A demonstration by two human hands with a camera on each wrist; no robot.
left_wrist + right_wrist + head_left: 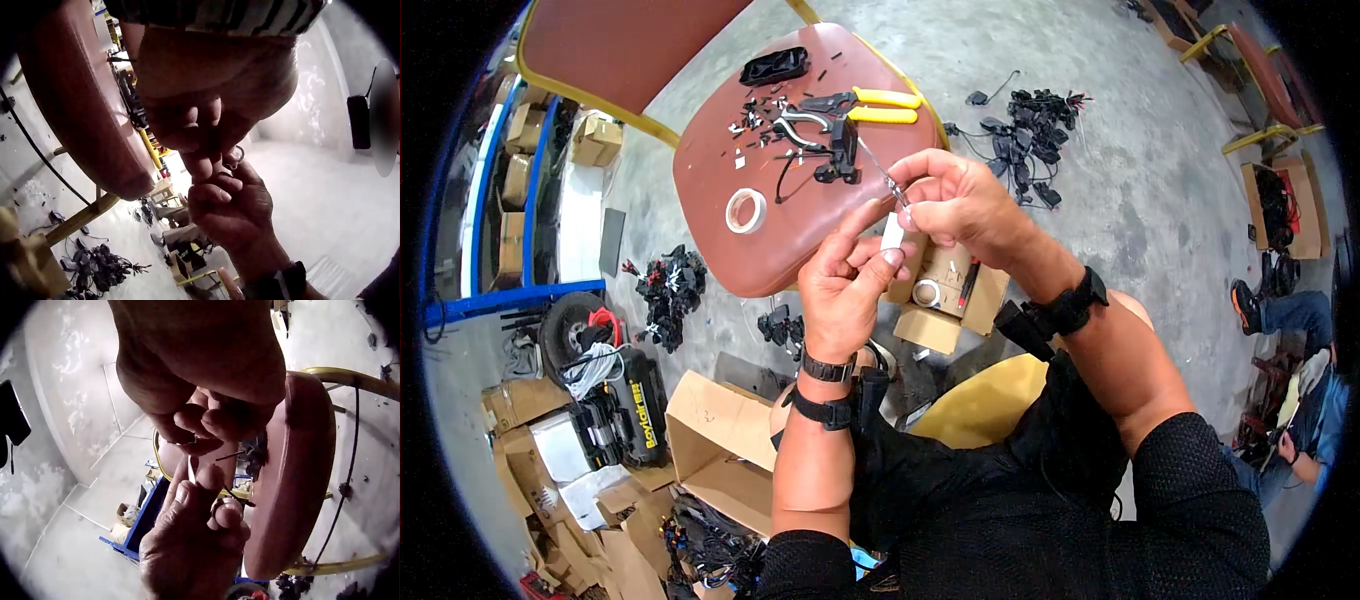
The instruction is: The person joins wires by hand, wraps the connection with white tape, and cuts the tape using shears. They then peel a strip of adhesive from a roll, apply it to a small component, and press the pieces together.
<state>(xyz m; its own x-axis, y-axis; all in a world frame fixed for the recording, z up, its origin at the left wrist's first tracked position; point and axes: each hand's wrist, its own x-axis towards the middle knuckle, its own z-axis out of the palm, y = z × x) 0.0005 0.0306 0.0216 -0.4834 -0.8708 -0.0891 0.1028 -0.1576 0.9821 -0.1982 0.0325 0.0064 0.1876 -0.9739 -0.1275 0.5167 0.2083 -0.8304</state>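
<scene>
Close over the near edge of the red chair seat [800, 225], both hands meet. My left hand [845, 290] pinches a small white label-like piece [892, 232] between thumb and fingers. In the right wrist view its thin white edge [191, 470] stands up from the left fingertips. The right hand [965, 205] pinches a slim silver metal piece [895, 188] right at the top of the white piece; I cannot tell its kind. A curved bit of metal [236, 157] shows by the right fingers in the left wrist view.
Yellow-handled pliers [885, 105], a roll of white tape [746, 211], a black case [774, 66] and small scraps lie on the seat. An open carton [927, 325] stands below the hands. Cable heaps [1030, 135] lie on the floor; another person [1300, 400] sits at right.
</scene>
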